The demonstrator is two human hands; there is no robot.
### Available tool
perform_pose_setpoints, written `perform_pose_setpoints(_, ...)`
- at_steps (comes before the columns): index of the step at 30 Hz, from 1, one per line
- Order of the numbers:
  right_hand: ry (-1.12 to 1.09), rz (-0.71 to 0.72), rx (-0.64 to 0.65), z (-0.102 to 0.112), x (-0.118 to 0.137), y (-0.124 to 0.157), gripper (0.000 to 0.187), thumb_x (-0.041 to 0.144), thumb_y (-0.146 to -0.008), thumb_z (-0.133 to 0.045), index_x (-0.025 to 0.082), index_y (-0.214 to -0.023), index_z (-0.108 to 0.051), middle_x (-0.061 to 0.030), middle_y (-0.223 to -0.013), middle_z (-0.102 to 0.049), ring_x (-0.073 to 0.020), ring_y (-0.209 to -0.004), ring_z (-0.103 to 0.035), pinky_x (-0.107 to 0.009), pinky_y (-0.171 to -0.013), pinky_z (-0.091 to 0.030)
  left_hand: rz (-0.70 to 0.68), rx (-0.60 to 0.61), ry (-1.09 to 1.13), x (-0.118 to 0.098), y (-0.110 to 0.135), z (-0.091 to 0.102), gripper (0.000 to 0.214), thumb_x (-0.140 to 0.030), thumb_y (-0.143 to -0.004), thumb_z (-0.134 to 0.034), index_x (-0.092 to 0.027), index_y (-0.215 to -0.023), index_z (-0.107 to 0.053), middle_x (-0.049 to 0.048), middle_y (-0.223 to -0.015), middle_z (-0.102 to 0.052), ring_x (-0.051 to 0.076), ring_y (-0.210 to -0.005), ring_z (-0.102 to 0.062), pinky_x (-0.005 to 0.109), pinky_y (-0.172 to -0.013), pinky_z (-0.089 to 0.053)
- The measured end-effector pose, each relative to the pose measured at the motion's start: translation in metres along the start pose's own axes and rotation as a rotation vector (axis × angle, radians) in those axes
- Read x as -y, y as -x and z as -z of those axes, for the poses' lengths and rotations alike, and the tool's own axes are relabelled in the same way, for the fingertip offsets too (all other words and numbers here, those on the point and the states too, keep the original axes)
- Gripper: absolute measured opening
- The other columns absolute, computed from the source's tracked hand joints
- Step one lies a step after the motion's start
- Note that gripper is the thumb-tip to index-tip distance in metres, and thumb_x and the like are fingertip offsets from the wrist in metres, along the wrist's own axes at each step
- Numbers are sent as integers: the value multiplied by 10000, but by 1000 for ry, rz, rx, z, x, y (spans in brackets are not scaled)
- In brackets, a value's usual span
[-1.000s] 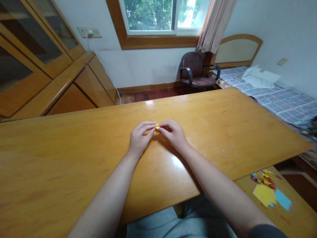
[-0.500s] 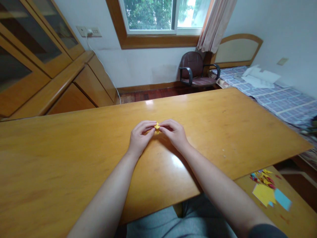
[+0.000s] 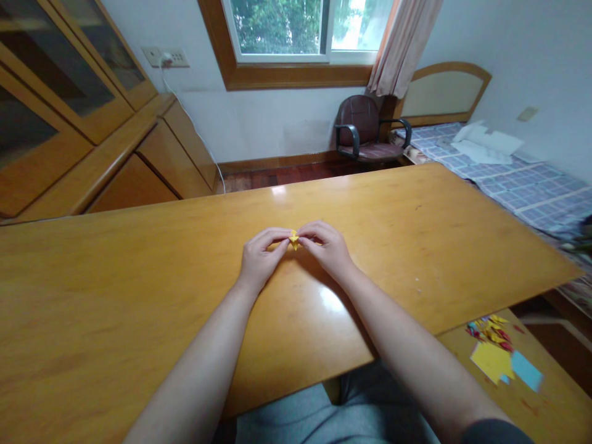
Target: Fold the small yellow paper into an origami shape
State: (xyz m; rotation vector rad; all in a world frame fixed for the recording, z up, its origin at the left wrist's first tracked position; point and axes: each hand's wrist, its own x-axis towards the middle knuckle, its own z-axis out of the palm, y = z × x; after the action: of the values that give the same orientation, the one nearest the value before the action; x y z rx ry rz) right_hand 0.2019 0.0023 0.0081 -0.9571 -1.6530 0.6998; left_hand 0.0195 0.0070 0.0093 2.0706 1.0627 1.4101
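A small folded piece of yellow paper (image 3: 293, 238) is pinched between the fingertips of both hands, just above the middle of the wooden table (image 3: 139, 277). My left hand (image 3: 259, 259) grips it from the left with curled fingers. My right hand (image 3: 327, 250) grips it from the right, fingers bent too. Most of the paper is hidden by the fingers.
A low wooden surface (image 3: 522, 394) at the lower right carries loose coloured paper pieces (image 3: 497, 351), yellow, red and blue. Wooden cabinets (image 3: 92, 135) line the left wall. A dark armchair (image 3: 363, 132) stands under the window, and a bed (image 3: 513, 179) lies to the right.
Both hands keep their pinch on the yellow paper and have hardly shifted; only the fingertips have adjusted slightly.
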Motion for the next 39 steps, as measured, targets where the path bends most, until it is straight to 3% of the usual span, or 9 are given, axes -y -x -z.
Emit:
perform_pose_setpoints(11,-31,-62,3,1,1,-2,77,285,-842,-654,223,-815,-691,-40,-865,-680,-178,-846,-633,-312,-756,-514,114,-21,23,0,1,-1,115,-293,-850,-650,-207,-875,-722,42,-884,-739,172,-843,-687,320,-815,-554)
perform_pose_setpoints(19,-188,-212,-1,-4,-7,-1,150,340,-791,-698,194,-805,-672,-25,-841,-671,-159,-791,-633,-296,-751,-500,251,-62,144,5,4,-6,235,-357,-780,-718,-186,-939,-690,50,-907,-730,174,-838,-694,322,-807,-570)
perform_pose_setpoints(32,-493,-407,33,-6,-9,-2,213,335,-691,-782,182,-789,-671,9,-771,-670,-125,-710,-594,-267,-711,-466,470,63,414,11,-1,-9,292,-390,-678,-788,-164,-836,-692,33,-844,-710,178,-804,-648,303,-789,-525)
perform_pose_setpoints(39,-578,-463,46,-7,-7,0,304,327,-691,-787,201,-930,-648,8,-885,-651,-114,-744,-616,-263,-732,-502,458,38,438,16,-1,-10,244,-351,-705,-773,-171,-846,-686,24,-853,-697,166,-822,-630,286,-802,-500)
